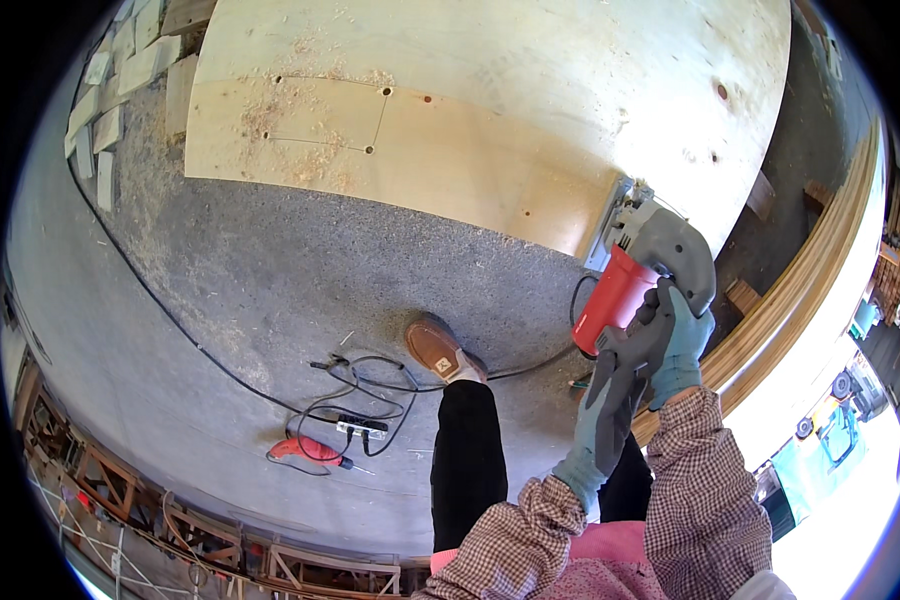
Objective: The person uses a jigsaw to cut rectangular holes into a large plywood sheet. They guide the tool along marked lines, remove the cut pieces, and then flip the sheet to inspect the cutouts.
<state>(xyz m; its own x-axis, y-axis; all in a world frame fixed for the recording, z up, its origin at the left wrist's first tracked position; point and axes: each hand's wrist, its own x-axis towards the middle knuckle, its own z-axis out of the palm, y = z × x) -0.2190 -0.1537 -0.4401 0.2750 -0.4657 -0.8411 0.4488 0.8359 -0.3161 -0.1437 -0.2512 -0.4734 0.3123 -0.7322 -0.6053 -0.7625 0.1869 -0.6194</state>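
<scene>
A red and grey jigsaw (pixel 625 290) rests with its metal base plate at the near edge of a large plywood sheet (pixel 470 150). Both hands wear blue and dark grey gloves. My right hand (pixel 684 335) is closed round the rear handle of the saw. Lower down, my left hand (pixel 610 405) reaches up to the same handle, its fingers bent against it and partly hidden. The blade cannot be seen. Farther left on the sheet, thin lines join drilled holes (pixel 386 92) into a rectangle, with wood shavings strewn around them.
A red drill (pixel 315 450) lies on the concrete floor beside a power strip (pixel 360 427) and tangled black cable (pixel 370 375). My brown shoe (pixel 435 345) is close to the cable. Wood offcuts (pixel 120 85) lie at the far left; long boards (pixel 810 270) are stacked on the right.
</scene>
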